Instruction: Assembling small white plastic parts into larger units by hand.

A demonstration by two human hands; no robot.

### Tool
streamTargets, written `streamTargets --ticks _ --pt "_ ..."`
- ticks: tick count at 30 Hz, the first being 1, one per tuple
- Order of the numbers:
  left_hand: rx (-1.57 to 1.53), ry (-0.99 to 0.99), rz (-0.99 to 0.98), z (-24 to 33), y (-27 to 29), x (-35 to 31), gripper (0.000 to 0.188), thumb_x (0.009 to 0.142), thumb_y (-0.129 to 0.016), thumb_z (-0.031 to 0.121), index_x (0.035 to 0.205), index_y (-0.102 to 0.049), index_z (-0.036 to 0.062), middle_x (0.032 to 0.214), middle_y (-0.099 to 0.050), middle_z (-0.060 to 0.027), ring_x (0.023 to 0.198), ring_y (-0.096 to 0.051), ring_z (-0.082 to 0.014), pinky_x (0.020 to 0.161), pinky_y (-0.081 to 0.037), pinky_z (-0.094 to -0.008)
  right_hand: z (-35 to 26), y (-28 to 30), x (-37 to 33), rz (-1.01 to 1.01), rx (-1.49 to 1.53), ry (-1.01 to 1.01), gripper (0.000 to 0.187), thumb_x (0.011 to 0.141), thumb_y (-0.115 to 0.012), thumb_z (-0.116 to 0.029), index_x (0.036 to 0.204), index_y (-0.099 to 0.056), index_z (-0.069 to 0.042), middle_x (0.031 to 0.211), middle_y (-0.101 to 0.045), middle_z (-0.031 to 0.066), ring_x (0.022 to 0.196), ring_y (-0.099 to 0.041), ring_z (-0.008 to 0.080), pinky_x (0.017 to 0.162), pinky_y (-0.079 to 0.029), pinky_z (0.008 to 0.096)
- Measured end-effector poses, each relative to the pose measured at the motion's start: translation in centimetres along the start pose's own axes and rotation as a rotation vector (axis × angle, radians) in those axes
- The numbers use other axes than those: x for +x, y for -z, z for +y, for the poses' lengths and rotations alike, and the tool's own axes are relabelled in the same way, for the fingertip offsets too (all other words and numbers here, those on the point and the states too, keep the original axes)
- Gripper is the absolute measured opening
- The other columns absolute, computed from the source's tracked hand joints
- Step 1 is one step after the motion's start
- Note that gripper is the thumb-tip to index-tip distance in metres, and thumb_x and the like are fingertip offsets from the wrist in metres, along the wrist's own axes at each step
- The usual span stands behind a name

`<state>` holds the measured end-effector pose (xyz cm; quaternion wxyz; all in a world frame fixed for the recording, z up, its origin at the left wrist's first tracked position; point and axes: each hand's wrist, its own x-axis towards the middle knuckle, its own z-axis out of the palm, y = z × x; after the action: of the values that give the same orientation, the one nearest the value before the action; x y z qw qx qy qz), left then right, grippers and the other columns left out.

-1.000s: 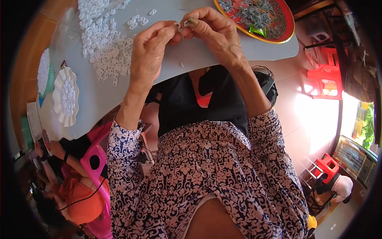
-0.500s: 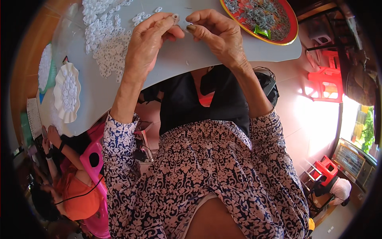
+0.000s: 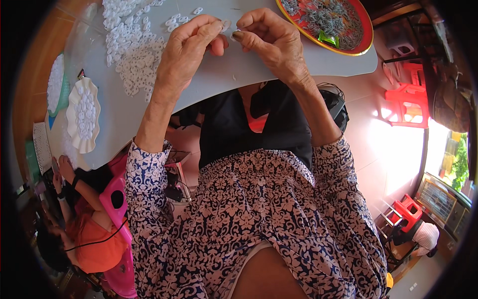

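Both hands are raised over the near part of the grey table [image 3: 209,74], fingertips close together but apart. My left hand [image 3: 189,50] pinches a small whitish plastic piece [image 3: 226,24] between thumb and fingers, its end sticking out toward the right hand. Thumb and forefinger of my right hand [image 3: 274,45] are closed in a pinch, where a tiny bit of white shows; most of it is hidden. Left of my left hand spreads a heap of small white oval plastic pieces [image 3: 137,70] with holes. A red round tray [image 3: 356,47] with a gold rim holds many small grey pieces and a green packet [image 3: 327,40].
A white wavy-edged dish [image 3: 74,117] of white pieces stands at the table's left, near a green basket [image 3: 64,89] of more. A person in orange [image 3: 99,244] sits by a pink chair [image 3: 117,194] at lower left. Red stools [image 3: 408,104] stand on the right.
My left wrist and forearm have shifted slightly left. The piece in my left fingertips has turned and now points more toward the right hand. My right hand has hardly moved.
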<state>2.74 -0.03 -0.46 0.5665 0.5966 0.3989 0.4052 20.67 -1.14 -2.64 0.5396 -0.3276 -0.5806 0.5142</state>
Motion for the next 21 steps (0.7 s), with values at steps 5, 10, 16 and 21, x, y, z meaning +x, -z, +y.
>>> streamTargets --ticks 5,10,16,21 --pt "0.163 -0.039 -0.001 0.19 0.20 0.08 0.029 0.093 -0.049 0.029 0.087 -0.060 0.0024 0.063 -0.053 -0.0007 0.067 -0.052 -0.0086 0.066 -0.041 -0.0231 -0.06 -0.07 -0.05 -0.001 0.004 -0.010 0.017 0.083 -0.062 0.000 0.098 -0.054 0.001 0.079 -0.059 0.0013 0.067 -0.053 0.0050 0.062 -0.046 0.0190" --pt "0.158 -0.050 -0.001 0.06 0.20 0.23 0.029 0.092 -0.049 0.029 0.087 -0.060 0.0024 0.063 -0.053 -0.0010 0.066 -0.052 -0.0085 0.066 -0.041 -0.0231 -0.12 -0.08 -0.06 0.001 -0.010 -0.010 0.018 0.084 -0.061 0.001 0.100 -0.054 0.001 0.077 -0.059 0.0015 0.067 -0.054 0.0051 0.062 -0.046 0.0189" --pt "0.183 -0.044 -0.008 0.17 -0.05 0.30 0.029 0.092 -0.050 0.029 0.087 -0.060 0.0027 0.064 -0.054 -0.0006 0.064 -0.051 -0.0074 0.064 -0.040 -0.0226 0.12 0.09 -0.02 -0.008 0.055 0.004 0.018 0.084 -0.060 0.001 0.100 -0.054 0.002 0.078 -0.059 0.0017 0.068 -0.054 0.0052 0.062 -0.046 0.0187" --pt "0.260 -0.052 -0.056 0.49 0.42 0.52 0.029 0.092 -0.049 0.029 0.086 -0.059 0.0028 0.063 -0.053 0.0001 0.062 -0.049 -0.0068 0.061 -0.039 -0.0227 -0.40 0.07 -0.23 0.006 0.004 0.001 0.021 0.084 -0.059 0.001 0.105 -0.056 0.002 0.082 -0.061 0.0033 0.069 -0.055 0.0058 0.065 -0.048 0.0197"
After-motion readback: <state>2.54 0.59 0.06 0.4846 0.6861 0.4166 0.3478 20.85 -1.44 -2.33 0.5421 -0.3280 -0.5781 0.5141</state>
